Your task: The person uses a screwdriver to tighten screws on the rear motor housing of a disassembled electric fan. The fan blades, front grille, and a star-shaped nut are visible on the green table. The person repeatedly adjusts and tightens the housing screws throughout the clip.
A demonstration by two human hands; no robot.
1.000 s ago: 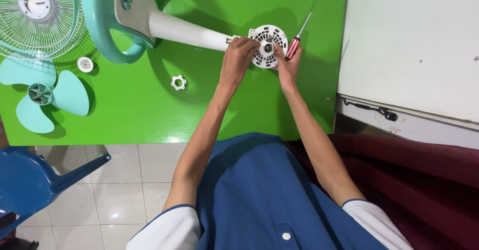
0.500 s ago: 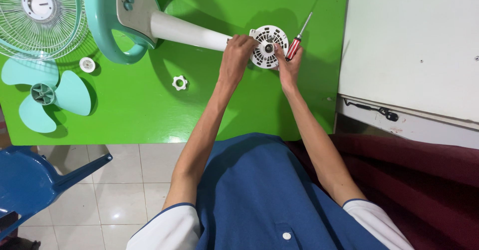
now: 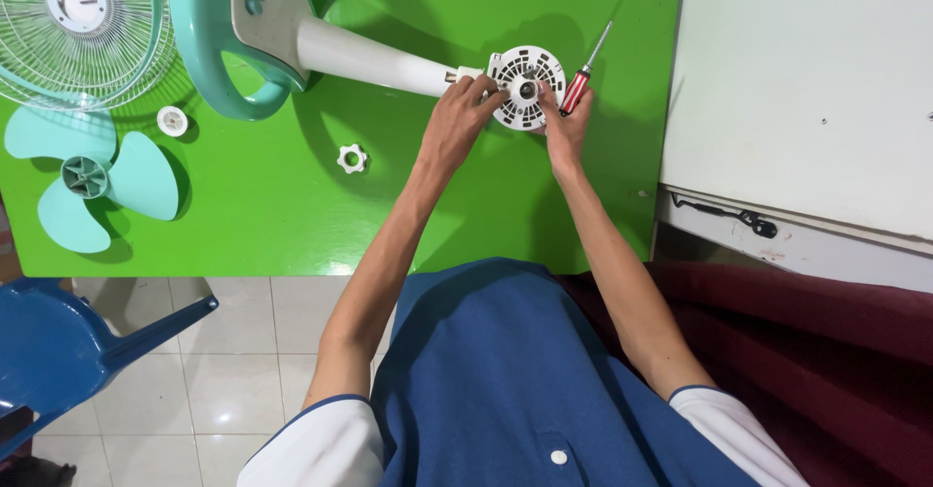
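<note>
Partly behind left hand (image 3: 457, 122) and right hand (image 3: 564, 127), white motor housing (image 3: 526, 86).

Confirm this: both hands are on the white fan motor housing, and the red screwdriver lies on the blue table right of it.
Wrong on one point: the head view shows the table is green. Both hands, left and right, are on the motor housing, screwdriver to its right.

A bright green table (image 3: 272, 225) carries a fan stand (image 3: 292, 35), blade (image 3: 92, 181), grille (image 3: 78, 20), nut (image 3: 352, 158), cap (image 3: 172, 121) and screwdriver (image 3: 583, 77)

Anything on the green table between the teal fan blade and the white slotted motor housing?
Head view: one white scalloped plastic nut, lying alone on the green table.
</note>
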